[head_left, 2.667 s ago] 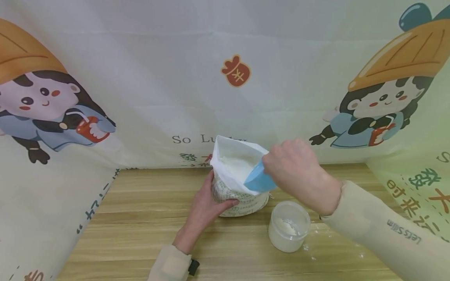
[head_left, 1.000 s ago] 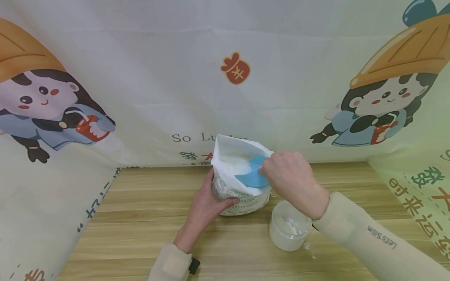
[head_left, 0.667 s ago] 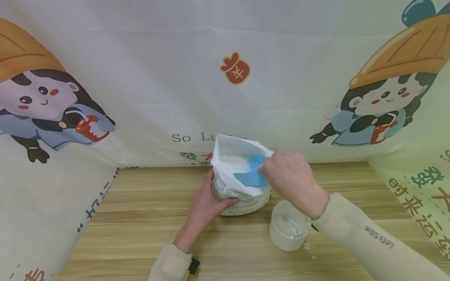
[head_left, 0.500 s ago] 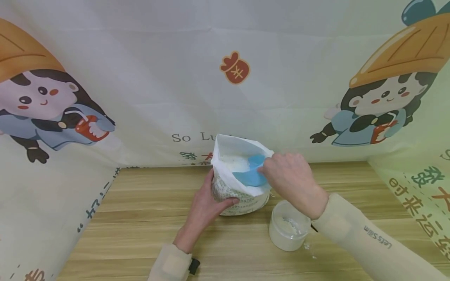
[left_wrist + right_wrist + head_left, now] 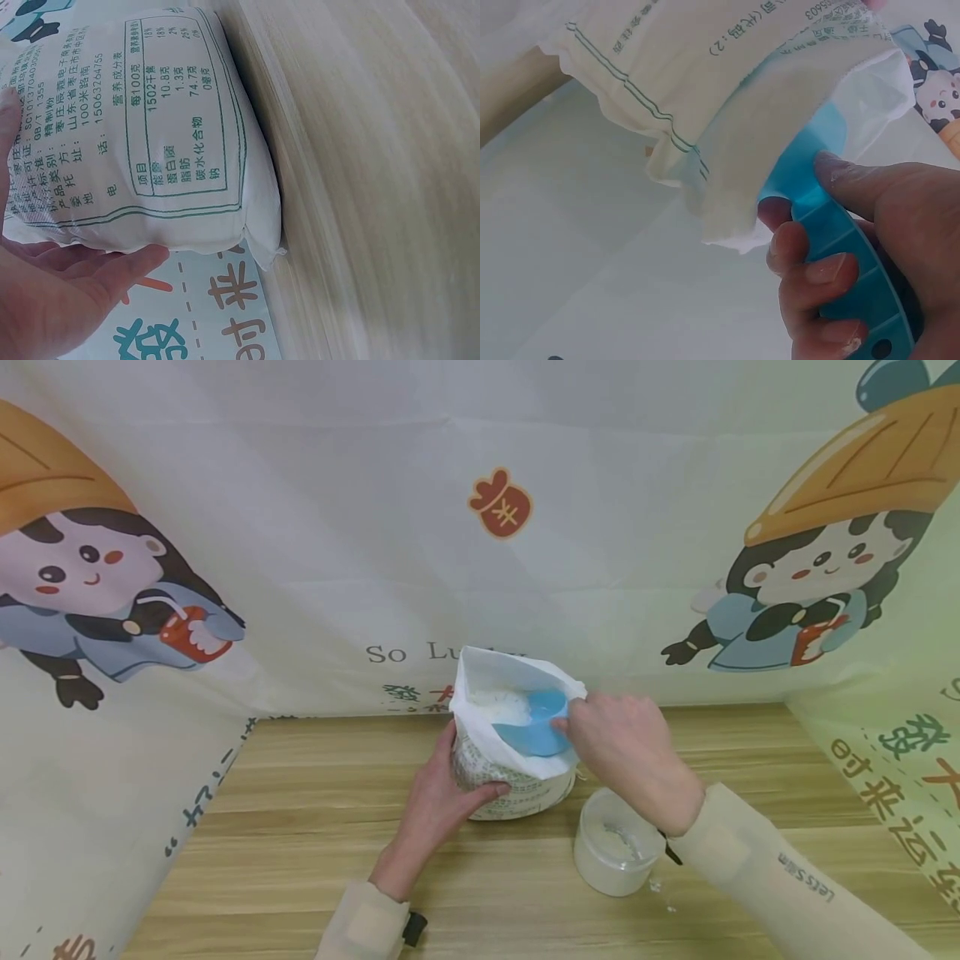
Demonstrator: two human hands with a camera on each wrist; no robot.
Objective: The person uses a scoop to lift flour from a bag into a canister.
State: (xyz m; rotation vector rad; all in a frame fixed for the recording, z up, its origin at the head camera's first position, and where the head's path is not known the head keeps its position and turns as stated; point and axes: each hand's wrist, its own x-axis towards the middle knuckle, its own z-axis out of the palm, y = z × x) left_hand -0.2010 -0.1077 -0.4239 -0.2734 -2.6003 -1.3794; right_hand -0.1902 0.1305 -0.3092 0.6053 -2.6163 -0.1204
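A white cloth flour bag (image 5: 525, 795) with green print stands on the wooden table, its mouth turned up and folded outward. White flour (image 5: 501, 703) shows inside. My left hand (image 5: 444, 795) grips the bag's left side, thumb across the front; the left wrist view has its fingers (image 5: 124, 271) along the bag. My right hand (image 5: 626, 739) holds a blue scoop (image 5: 534, 737) by its ribbed handle, thumb on top and fingers curled round it, seen close in the right wrist view. The scoop's head is inside the bag's mouth, its front edge at the flour.
Just right of the bag and below my right wrist stands a clear round jar (image 5: 615, 870) with some flour in it and no lid on. White specks (image 5: 656, 886) lie beside it. A printed cloth backdrop (image 5: 360, 527) rises behind and at both sides of the wooden table (image 5: 285, 843).
Over the last seconds my right hand came down and the scoop went from the bag's front rim deeper into its mouth. Lately the scoop shifts only slightly. Left hand, bag and jar stay put.
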